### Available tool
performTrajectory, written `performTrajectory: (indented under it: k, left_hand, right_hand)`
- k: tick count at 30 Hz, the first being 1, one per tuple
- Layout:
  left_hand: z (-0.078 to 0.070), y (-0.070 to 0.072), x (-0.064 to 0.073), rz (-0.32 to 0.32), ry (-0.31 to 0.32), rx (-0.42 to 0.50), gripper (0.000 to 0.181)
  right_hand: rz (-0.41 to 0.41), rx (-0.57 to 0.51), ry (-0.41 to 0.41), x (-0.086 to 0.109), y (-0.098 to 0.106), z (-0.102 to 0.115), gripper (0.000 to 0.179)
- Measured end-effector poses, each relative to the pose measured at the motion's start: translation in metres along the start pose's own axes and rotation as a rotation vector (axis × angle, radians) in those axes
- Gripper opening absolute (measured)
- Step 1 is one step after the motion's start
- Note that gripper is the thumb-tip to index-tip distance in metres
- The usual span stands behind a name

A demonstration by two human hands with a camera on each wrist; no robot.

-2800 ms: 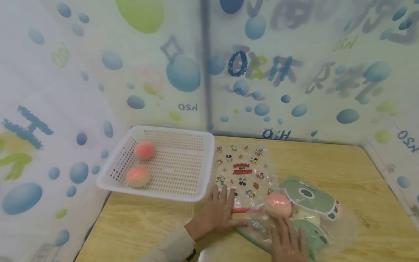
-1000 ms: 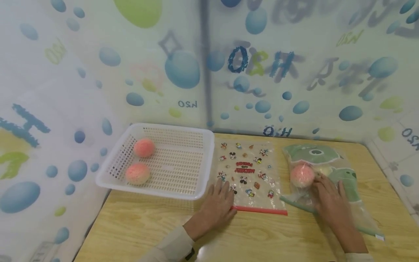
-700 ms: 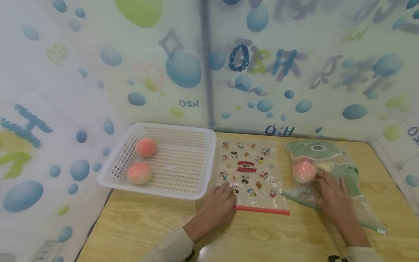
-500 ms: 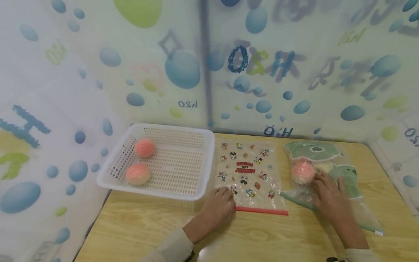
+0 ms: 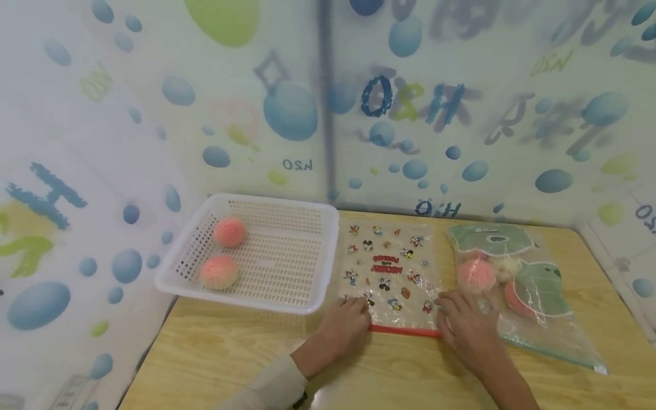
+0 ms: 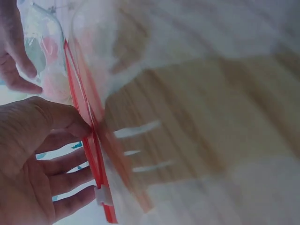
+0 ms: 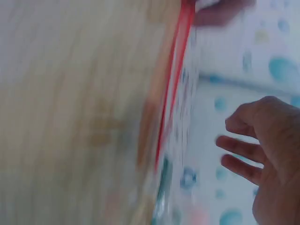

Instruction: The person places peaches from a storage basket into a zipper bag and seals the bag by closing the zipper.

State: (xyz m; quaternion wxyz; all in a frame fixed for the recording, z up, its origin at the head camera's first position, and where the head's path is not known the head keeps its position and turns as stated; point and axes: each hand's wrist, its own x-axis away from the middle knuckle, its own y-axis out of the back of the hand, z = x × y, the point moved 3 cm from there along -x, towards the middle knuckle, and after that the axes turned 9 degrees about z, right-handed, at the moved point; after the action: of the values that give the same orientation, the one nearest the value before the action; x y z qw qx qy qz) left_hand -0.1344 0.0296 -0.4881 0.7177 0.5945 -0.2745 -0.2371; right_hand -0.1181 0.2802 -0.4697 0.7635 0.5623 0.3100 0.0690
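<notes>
A clear zip bag (image 5: 405, 313) printed with small cartoon figures lies flat, its red zip edge (image 5: 405, 330) toward me. My left hand (image 5: 344, 327) is at its near left corner. In the left wrist view the thumb (image 6: 75, 123) presses the red strip with the fingers behind it, pinching the edge, and a white slider (image 6: 104, 195) sits by the lowest finger. My right hand (image 5: 468, 327) hovers by the strip's right end, fingers loosely bent with nothing between them in the right wrist view. To its right lies a green animal-print zip bag (image 5: 543, 285) holding several pink and cream balls.
A white perforated basket (image 5: 287, 302) with two pink balls (image 5: 219, 271) stands at the left of the wooden table (image 5: 389, 376). Printed walls (image 5: 246, 102) close off the back and sides.
My right hand lets go of the green animal-print bag and moves left to the red strip's right end. Earlier that bag was shifted right, off the cartoon bag. The left hand's fingers have curled in.
</notes>
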Motion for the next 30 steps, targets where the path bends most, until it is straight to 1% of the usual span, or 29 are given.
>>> performTrajectory:
  k: [3,6,8,10,12,15,18,22,27,30]
  left_hand:
    - [0.001,0.0,0.0,0.003,0.009,0.025,0.016]
    - [0.003,0.0,0.002,0.029,0.016,0.054,0.019]
    - [0.006,0.002,0.004,0.036,0.02,0.081,0.019]
    - [0.009,0.005,0.006,0.009,0.022,0.102,0.017]
    - [0.012,0.008,0.008,-0.06,0.02,0.124,0.013]
    - [0.016,0.013,0.01,-0.198,0.004,0.154,0.009]
    - [0.016,0.018,0.011,-0.312,-0.018,0.198,0.009]
    - [0.015,0.021,0.01,-0.407,-0.038,0.275,0.01]
    - [0.014,0.025,0.009,-0.538,-0.073,0.358,0.012]
    - [0.014,0.029,0.009,-0.629,-0.09,0.379,0.016]
  right_hand:
    - [0.109,-0.042,0.041,-0.008,-0.017,0.025,0.014]
    - [0.177,-0.076,0.067,-0.013,-0.03,0.041,0.018]
    - [0.183,-0.098,0.076,-0.014,-0.036,0.047,0.021]
    - [0.16,-0.119,0.094,-0.014,-0.039,0.051,0.02]
    - [0.129,-0.127,0.118,-0.015,-0.04,0.053,0.018]
    - [0.087,-0.125,0.149,-0.017,-0.04,0.055,0.011]
    - [0.049,-0.128,0.161,-0.016,-0.036,0.055,0.01]
    - [0.007,-0.108,0.152,-0.012,-0.032,0.052,0.016]
    - [-0.068,-0.042,0.119,-0.007,-0.027,0.047,0.029]
    - [-0.127,-0.011,0.065,-0.005,-0.021,0.042,0.032]
